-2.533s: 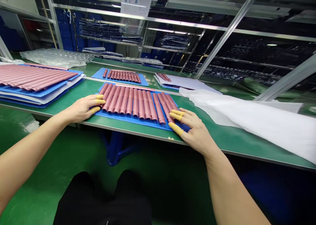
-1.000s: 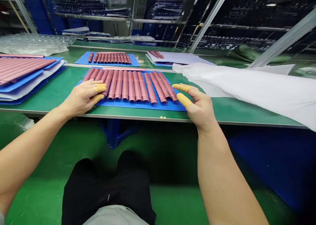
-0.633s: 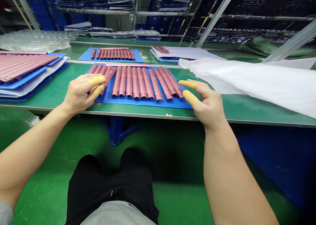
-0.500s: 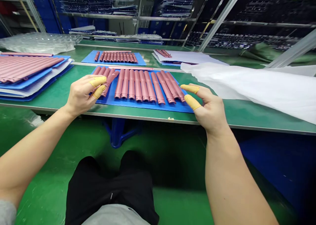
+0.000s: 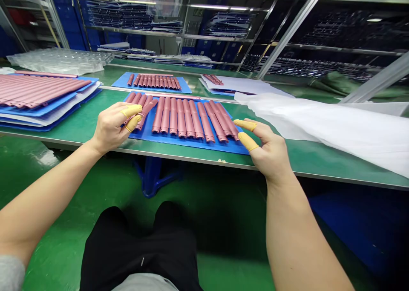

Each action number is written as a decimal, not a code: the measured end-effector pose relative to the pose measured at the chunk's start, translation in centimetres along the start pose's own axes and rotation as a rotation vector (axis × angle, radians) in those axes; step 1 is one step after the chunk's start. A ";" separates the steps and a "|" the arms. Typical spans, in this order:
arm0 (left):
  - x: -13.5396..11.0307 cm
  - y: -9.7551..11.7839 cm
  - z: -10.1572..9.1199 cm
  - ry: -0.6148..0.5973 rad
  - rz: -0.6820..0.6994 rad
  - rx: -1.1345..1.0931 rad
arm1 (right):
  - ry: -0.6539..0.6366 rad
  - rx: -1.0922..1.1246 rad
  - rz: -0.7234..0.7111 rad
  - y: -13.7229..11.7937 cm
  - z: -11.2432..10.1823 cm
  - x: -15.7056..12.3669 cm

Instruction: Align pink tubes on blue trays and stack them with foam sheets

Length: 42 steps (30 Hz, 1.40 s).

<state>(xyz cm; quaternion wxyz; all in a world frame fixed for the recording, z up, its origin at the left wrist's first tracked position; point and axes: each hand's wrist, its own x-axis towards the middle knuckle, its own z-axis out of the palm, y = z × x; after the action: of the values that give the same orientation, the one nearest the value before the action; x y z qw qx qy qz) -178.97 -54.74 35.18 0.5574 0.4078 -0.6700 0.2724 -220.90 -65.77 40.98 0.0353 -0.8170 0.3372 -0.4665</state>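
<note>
My left hand (image 5: 110,125), with yellow finger cots on thumb and forefinger, pinches the near end of a reddish-pink trough-shaped piece (image 5: 149,107). That piece slants over others of its kind at the left of the row; its near end is partly hidden by the fingers. More pink trough-shaped pieces (image 5: 182,118) lie side by side on a blue sheet (image 5: 172,142), with small holes at their near ends. At the row's right end is my right hand (image 5: 271,148), also in yellow cots, thumb and forefinger apart beside the last piece. Nothing shows between them.
On the green table (image 5: 96,131), stacked sheets (image 5: 60,122) bear more pink pieces at left. Behind lies another loaded blue sheet (image 5: 118,83). White sheeting (image 5: 335,125) covers the right side. Clear plastic trays (image 5: 60,60) stand back left; a metal post (image 5: 290,35) rises at right.
The view has tilted up slightly, so the table and pieces sit lower in the picture. Both hands keep nearly the same places relative to the row, the left still pinching its piece.
</note>
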 end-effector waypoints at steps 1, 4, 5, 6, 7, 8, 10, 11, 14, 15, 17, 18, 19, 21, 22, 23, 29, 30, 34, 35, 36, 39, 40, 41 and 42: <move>0.0 0.1 0.0 0.011 0.015 -0.008 | 0.000 -0.002 0.002 0.0 0.0 0.0; 0.0 0.3 -0.1 0.063 0.091 -0.046 | 0.010 -0.027 -0.001 -0.2 -0.1 -0.2; 0.0 0.4 -0.1 0.075 0.107 -0.046 | 0.030 -0.043 -0.009 -0.4 -0.1 -0.3; 0.0 0.5 -0.2 0.079 0.113 -0.035 | 0.064 -0.062 -0.025 -0.7 -0.1 -0.5; -0.1 0.5 -0.2 0.078 0.116 -0.017 | 0.115 -0.083 -0.046 -1.2 0.1 -0.7; -0.3 0.5 -0.3 0.077 0.119 0.005 | 0.180 -0.105 -0.069 -1.9 0.3 -1.0; -0.6 0.3 -0.4 0.077 0.126 0.036 | 0.301 -0.154 -0.113 -3.8 1.5 -1.8; -0.9 0.2 -0.4 0.079 0.122 0.039 | 0.335 -0.174 -0.134 -5.0 2.5 -2.2; -1.5 -0.1 -0.5 0.078 0.085 0.054 | 0.275 -0.172 -0.228 -8.9 6.8 -3.7; -1.7 -0.1 -0.6 0.083 0.092 0.074 | 0.224 -0.140 -0.274 -10.1 8.5 -4.2; -1.8 0.1 -0.7 0.106 0.176 0.122 | 0.145 -0.040 -0.356 -12.4 11.9 -5.0; -1.8 0.3 -0.9 0.120 0.240 0.141 | 0.121 0.015 -0.373 -13.3 13.5 -5.4; -1.7 0.4 -1.1 0.134 0.306 0.153 | 0.106 0.063 -0.372 -14.1 14.9 -5.6; -1.6 0.7 -1.4 0.157 0.404 0.171 | 0.096 0.121 -0.345 -15.5 17.3 -5.8; -1.6 0.7 -1.7 0.169 0.429 0.186 | 0.095 0.129 -0.328 -16.0 18.2 -5.7; -1.6 0.7 -1.8 0.181 0.446 0.202 | 0.094 0.120 -0.312 -16.4 18.9 -5.5; -3.0 1.5 -2.6 0.129 0.470 0.147 | -0.022 -0.058 -0.297 -16.8 19.8 -4.7; -3.4 2.1 -2.8 0.108 0.450 0.127 | -0.033 -0.071 -0.306 -16.7 19.8 -4.8; -4.5 4.6 -3.6 0.083 0.426 0.113 | -0.029 -0.087 -0.394 -15.7 20.2 -5.3; -4.6 5.0 -3.8 0.071 0.418 0.113 | -0.017 -0.085 -0.408 -15.5 20.3 -5.4; -4.8 5.2 -4.0 0.050 0.403 0.111 | -0.003 -0.081 -0.412 -15.3 20.4 -5.5; -5.4 4.6 -4.7 0.032 0.325 0.119 | 0.017 -0.047 -0.384 -15.1 20.7 -5.7; -5.7 3.9 -4.9 0.052 0.292 0.139 | 0.011 -0.031 -0.368 -15.1 20.8 -5.9; -5.8 3.1 -5.1 0.082 0.253 0.157 | 0.004 -0.012 -0.352 -15.1 20.7 -6.1; -5.9 2.1 -5.3 0.104 0.188 0.141 | -0.001 0.010 -0.343 -15.0 20.5 -6.4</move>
<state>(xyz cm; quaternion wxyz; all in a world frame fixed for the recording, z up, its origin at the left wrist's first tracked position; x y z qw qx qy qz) -177.70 -47.87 30.86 0.5331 0.3666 -0.6547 0.3908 -199.12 -55.74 30.32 -0.0403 -0.8627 0.1905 -0.4668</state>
